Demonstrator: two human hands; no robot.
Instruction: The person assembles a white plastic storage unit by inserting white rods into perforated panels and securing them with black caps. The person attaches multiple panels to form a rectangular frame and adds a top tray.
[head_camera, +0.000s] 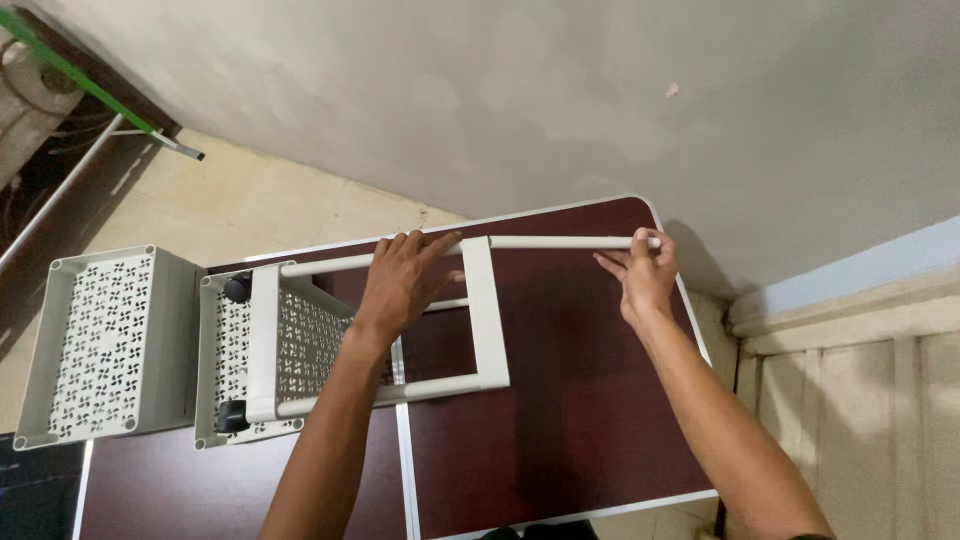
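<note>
Left hand (405, 285) pressed flat on the white frame (484, 310) lying on the dark counter (560, 400), right hand (645, 272) pinched the white tube (560, 242) at its far end, seemingly seating it, which called for steady, straight pressure.

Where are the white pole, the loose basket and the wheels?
White pole (560, 242), head view: mid-length, between the hands.
Loose basket (100, 345), head view: its perforated bottom.
Wheels (237, 288), head view: the upper black wheel.
</note>
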